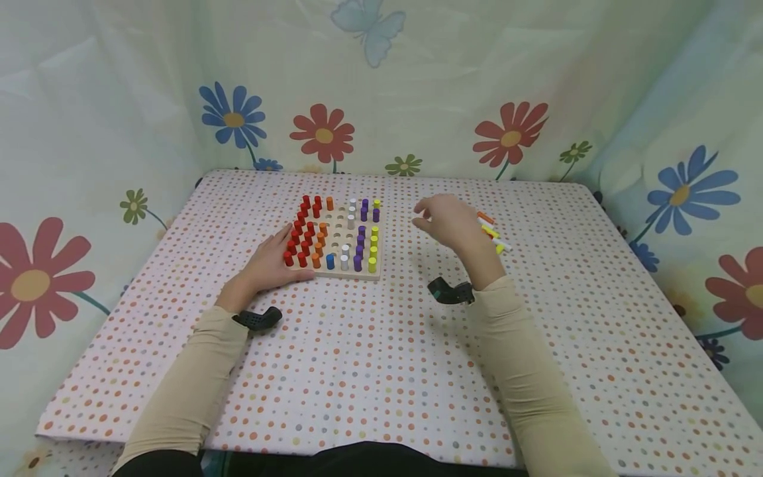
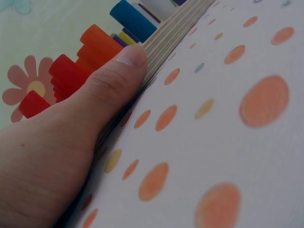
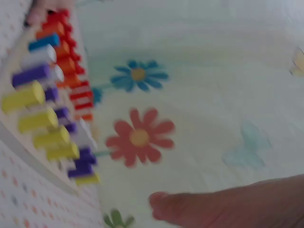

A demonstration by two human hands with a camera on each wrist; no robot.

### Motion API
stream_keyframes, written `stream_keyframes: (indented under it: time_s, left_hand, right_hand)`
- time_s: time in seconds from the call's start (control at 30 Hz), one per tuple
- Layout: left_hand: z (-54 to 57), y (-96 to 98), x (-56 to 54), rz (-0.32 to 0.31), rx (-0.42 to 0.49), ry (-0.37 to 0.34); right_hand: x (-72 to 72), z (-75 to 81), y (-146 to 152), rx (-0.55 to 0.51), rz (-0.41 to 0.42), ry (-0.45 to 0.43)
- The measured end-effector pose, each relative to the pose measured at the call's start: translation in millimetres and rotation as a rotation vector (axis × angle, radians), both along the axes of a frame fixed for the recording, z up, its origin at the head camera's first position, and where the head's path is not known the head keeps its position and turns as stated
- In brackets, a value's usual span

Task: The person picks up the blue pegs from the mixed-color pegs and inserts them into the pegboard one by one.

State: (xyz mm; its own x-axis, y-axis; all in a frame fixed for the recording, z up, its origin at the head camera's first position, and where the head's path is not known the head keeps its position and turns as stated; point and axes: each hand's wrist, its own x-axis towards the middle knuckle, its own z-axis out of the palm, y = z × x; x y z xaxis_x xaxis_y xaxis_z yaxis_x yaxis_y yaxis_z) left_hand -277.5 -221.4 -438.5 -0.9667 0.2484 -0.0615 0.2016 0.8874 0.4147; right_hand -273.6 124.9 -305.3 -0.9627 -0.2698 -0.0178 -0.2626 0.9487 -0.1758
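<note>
A wooden pegboard (image 1: pixel 365 276) lies left of centre on the table, with upright pegs in coloured columns: red, orange, blue, white, purple and yellow. Bare holes show among the orange, blue and white pegs. My left hand (image 1: pixel 269 264) rests around its front left corner, fingers along the left side. Its straight thumb (image 2: pixel 111 80) lies against the front edge, below the blue peg (image 2: pixel 133 21). Right of the board my right hand (image 1: pixel 448 222) is raised over the table, fingers slightly bent, thumb apart from the index finger. Nothing shows between them.
Several loose pegs (image 1: pixel 490 232), orange, white, yellow and red, lie in a small heap behind and right of my right hand. A dotted cloth (image 1: pixel 369 371) covers the table. Flowered curtains (image 1: pixel 417 86) hang behind and at both sides.
</note>
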Motion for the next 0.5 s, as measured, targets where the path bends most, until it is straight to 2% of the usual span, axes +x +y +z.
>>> stream_keyframes:
  time_s: [0.1,0.27,0.4,0.5]
  left_hand:
    - [0.1,0.9,0.2,0.003,0.004,-0.003]
    - [-0.7,1.9,0.2,-0.001,0.003,-0.009]
    - [0.8,-2.2,-1.1,-0.001,-0.011,-0.001]
    - [0.0,-2.4,-1.8,0.002,-0.006,0.005]
  right_hand:
    - [-1.2,7.5,32,-0.020,-0.040,-0.075]
    - [9.1,10.7,71,0.016,-0.057,-0.183]
    - [22.2,1.1,92,0.127,-0.080,-0.267]
    - [37.5,-10.3,109,0.217,-0.130,-0.346]
